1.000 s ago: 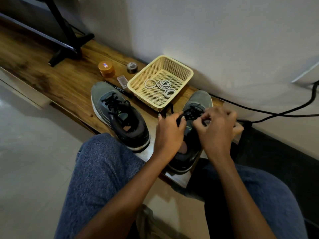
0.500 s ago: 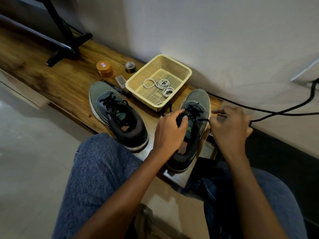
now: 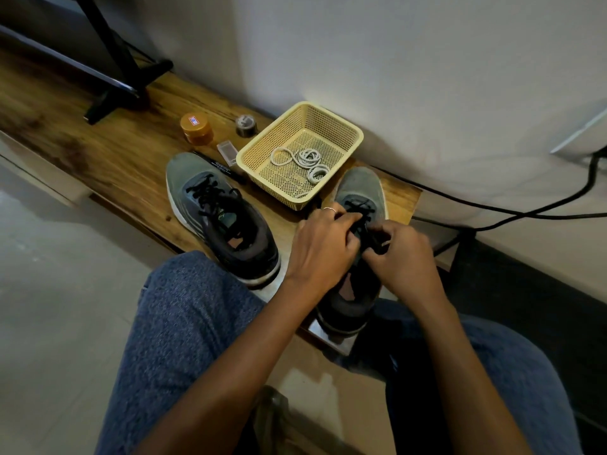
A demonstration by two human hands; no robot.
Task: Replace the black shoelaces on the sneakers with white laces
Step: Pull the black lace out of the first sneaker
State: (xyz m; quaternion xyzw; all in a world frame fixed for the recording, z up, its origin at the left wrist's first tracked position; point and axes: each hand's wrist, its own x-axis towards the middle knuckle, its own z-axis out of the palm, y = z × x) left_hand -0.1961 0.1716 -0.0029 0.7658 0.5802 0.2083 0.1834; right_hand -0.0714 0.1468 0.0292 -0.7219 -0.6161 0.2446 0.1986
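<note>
Both hands are curled over the lacing of the right sneaker [image 3: 356, 224] on the wooden bench [image 3: 108, 152]: the left hand [image 3: 323, 247] and the right hand [image 3: 399, 257] are each pinched on the black lace [image 3: 361, 224] at the middle eyelets, close together. The step is best done by working one crossing loose at a time, the shoe steadied and the lace drawn straight out of its eyelet so it is not snagged. The white laces [image 3: 308, 160] are coiled in the yellow basket [image 3: 348, 129] just beyond, untouched, and the left sneaker [image 3: 216, 211] is fully laced in black.

Grainy wooden shelf [image 3: 108, 152], perforated plastic basket [image 3: 341, 131], mesh-cloth sneakers [image 3: 187, 172]
</note>
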